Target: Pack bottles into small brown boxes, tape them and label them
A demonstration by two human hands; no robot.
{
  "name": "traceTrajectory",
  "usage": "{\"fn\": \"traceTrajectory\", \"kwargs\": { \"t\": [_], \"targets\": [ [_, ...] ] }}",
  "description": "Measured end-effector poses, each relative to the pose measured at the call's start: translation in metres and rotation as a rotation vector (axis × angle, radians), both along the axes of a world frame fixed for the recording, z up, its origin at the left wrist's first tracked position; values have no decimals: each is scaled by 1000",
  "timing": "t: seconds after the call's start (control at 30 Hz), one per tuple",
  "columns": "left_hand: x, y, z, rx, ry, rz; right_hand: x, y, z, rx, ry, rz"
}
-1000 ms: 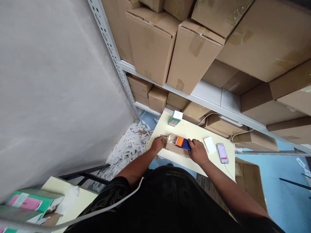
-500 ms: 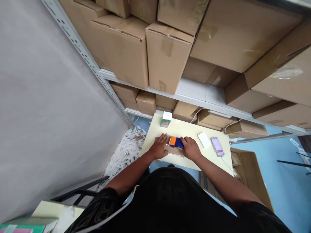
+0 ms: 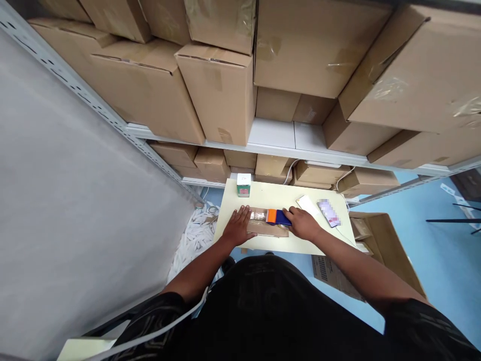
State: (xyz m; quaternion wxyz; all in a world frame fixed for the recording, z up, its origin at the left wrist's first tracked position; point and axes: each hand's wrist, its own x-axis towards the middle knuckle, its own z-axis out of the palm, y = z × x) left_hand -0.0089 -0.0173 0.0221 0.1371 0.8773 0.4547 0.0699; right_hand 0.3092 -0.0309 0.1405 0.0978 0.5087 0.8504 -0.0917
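A flat piece of brown cardboard (image 3: 267, 231), perhaps a small box, lies on the pale yellow table. My left hand (image 3: 237, 225) presses on its left end, fingers stretched out. Across the cardboard runs a shiny strip of clear tape (image 3: 258, 215). At the right end of the strip is a blue and orange tape dispenser (image 3: 278, 217), held in my right hand (image 3: 303, 223) with the fingers wrapped round its blue part. My right palm hides the far end of the dispenser.
On the table (image 3: 263, 190) stand a green and white box (image 3: 244, 185), a white flat box (image 3: 308, 205) and a phone (image 3: 328, 213) with a cable. Shelves of cardboard boxes (image 3: 221, 95) rise behind. White paper strips (image 3: 191, 240) cover the floor at left; an open carton (image 3: 387, 245) stands at right.
My right hand has drawn the tape dispenser to the right across the cardboard, and more clear tape shows behind it. The left hand stays on the cardboard. The head view has shifted.
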Motion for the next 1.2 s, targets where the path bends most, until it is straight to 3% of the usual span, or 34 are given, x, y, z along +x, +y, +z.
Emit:
{"fn": "traceTrajectory", "kwargs": {
  "t": [0.17,0.27,0.33,0.57,0.8,0.97,1.03,1.1,1.2],
  "targets": [
    [-4,1,0,-3,1,0,111,-25,-3,15,-14,-25],
    [-3,1,-2,1,-8,-15,145,-32,-11,0,-64,-35],
    [-1,1,-3,10,-8,-14,136,-30,-21,-50,-90,-32],
    [0,0,-4,24,28,-21,51,-9,-56,-236,-163,-150],
    [1,0,-4,28,18,-15,44,-2,-62,-271,-244,-161],
    [-1,1,-5,7,-6,-12,53,-23,-71,-310,-262,-158],
    [-3,1,-6,-23,-49,-23,64,-35,-78,-260,-181,-286],
    [-5,2,-7,-74,-139,-25,74,-44,-89,-249,-63,-508],
    [-4,5,-6,-145,-346,133,84,-51,-111,-320,133,-827]
  ]
}}
